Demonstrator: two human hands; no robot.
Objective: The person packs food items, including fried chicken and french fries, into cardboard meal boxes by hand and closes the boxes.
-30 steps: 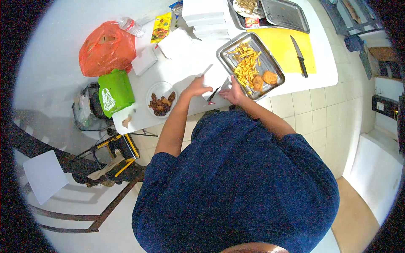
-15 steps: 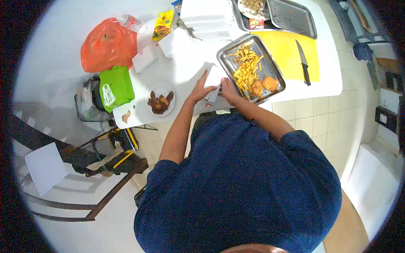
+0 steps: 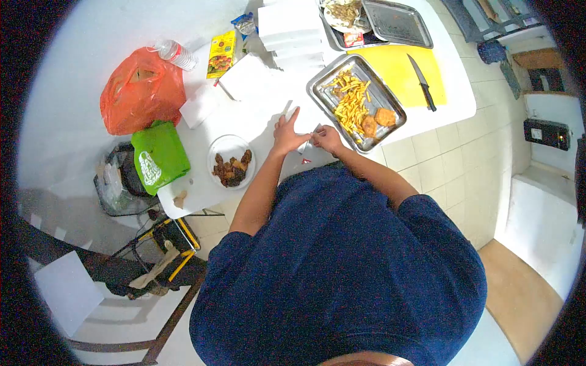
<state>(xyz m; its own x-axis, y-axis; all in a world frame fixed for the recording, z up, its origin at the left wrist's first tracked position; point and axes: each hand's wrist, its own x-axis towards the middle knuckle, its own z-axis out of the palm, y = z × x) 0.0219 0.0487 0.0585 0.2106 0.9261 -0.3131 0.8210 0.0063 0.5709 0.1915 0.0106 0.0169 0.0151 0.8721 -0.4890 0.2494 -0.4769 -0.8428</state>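
Between my hands, near the table's front edge, is a white folded card box [image 3: 302, 146], hard to make out against the white table. My left hand [image 3: 287, 133] has its fingers spread, with the thumb against the card. My right hand [image 3: 328, 139] has its fingers closed on the card's right edge. Just right of it lies a metal tray [image 3: 387, 97] with fries [image 3: 351, 100] and breaded pieces [image 3: 384, 117]. To the left, a white plate [image 3: 229, 143] bears dark browned pieces [image 3: 232, 169]. A small red and white mark [image 3: 306, 161] shows below my hands.
Stacked white boxes [image 3: 292, 27], a yellow packet [image 3: 221, 53] and a bottle [image 3: 177, 55] are farther back. Red [image 3: 143, 91] and green [image 3: 160, 155] bags lie left. A knife [image 3: 421, 79] rests on a yellow board [image 3: 397, 67], below more trays [image 3: 400, 24].
The white card was turned and raised between my hands, then lowered. My right hand has gone from open to closed on its edge. The camera view has shifted slightly.
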